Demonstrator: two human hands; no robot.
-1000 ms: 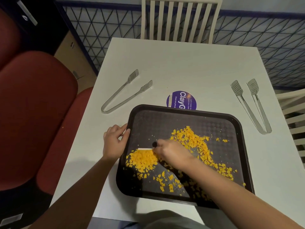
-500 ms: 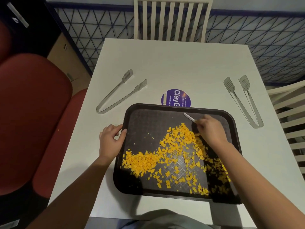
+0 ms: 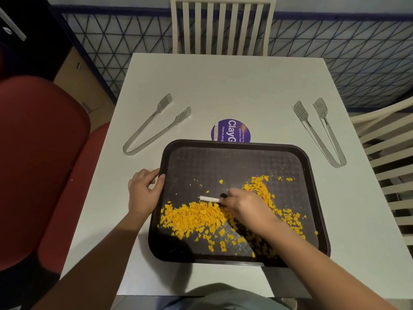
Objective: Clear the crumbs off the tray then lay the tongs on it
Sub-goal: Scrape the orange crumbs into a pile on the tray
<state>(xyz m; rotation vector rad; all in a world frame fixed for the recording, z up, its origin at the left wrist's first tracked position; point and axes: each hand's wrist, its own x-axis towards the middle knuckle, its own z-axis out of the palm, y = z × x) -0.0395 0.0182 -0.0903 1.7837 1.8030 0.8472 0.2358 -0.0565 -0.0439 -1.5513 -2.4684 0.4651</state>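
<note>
Head view: left hand (image 3: 144, 193) grips the tray (image 3: 234, 145) rim; right hand (image 3: 245, 205) grasps a small scraper (image 3: 209, 199), best swept low, herding crumbs (image 3: 192, 217) toward the bench's near edge.

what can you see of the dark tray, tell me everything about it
The tray is a dark brown, plastic-looking rectangle with rounded corners, a raised rim and a textured floor. It lies flat on the white table, partly covering a purple sticker. Orange crumbs litter its near half. The left hand grips its left rim; the right hand holds a small white scraper over the crumbs.
</note>
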